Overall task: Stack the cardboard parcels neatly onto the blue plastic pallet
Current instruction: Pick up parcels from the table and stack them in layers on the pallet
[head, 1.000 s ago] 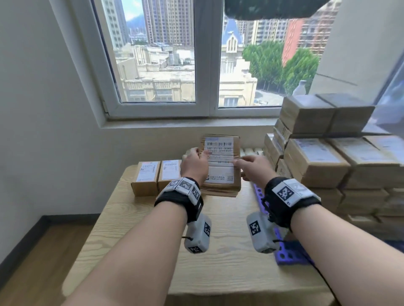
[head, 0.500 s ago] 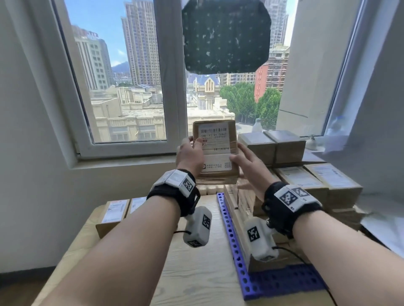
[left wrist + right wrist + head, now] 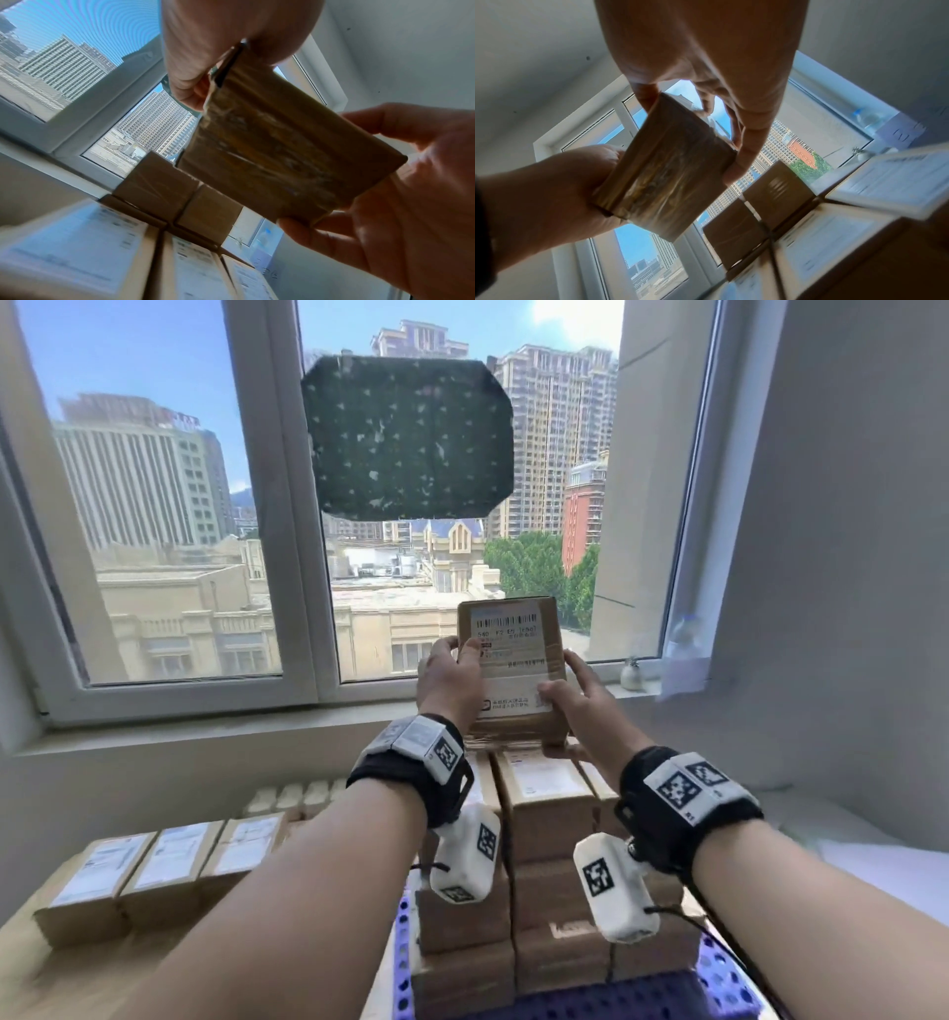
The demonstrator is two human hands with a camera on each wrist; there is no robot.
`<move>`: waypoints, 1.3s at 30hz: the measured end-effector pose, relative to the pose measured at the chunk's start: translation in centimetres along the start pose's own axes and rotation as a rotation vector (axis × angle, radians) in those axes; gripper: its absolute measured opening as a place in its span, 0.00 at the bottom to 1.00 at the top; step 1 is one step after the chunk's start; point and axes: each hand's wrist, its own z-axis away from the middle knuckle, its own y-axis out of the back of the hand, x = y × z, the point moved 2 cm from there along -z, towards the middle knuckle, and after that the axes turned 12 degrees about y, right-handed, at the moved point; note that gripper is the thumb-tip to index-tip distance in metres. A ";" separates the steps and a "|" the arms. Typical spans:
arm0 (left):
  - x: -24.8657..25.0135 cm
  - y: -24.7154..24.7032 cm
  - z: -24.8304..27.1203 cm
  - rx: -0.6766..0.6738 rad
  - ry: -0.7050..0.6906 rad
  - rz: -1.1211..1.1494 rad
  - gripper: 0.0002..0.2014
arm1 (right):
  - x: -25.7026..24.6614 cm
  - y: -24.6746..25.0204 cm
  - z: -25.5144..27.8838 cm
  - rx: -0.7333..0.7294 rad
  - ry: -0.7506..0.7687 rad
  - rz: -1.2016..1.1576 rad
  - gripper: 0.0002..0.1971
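I hold a cardboard parcel with a white shipping label between both hands, label facing me, just above the stack of parcels on the blue plastic pallet. My left hand grips its left edge, thumb on the label. My right hand grips its right edge lower down. From the left wrist, the parcel shows its taped underside, hanging clear of the stack's top boxes. The right wrist view shows the same parcel pinched between both hands.
Three labelled parcels stand in a row on the wooden table at the left. Behind the stack runs a window sill with a small pot and a bottle. A grey wall closes the right side.
Both hands have carried the parcel up and to the right, from over the table to above the pallet stack. My view has risen and turned right with it.
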 end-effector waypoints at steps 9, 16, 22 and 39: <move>3.0 -11.0 0.5 -0.063 -0.016 -0.087 0.23 | 2.0 11.1 -1.9 0.088 -0.081 0.033 0.21; 4.3 -14.6 -2.2 -0.128 -0.110 -0.285 0.21 | 4.3 15.4 -5.9 0.200 -0.183 0.045 0.14; 3.3 -16.0 -7.0 -0.128 -0.118 -0.432 0.19 | 7.0 16.7 -10.2 0.229 -0.257 0.070 0.17; 0.1 -18.1 -16.5 -0.203 -0.057 -0.804 0.19 | 14.4 14.6 -19.8 0.121 -0.531 0.192 0.20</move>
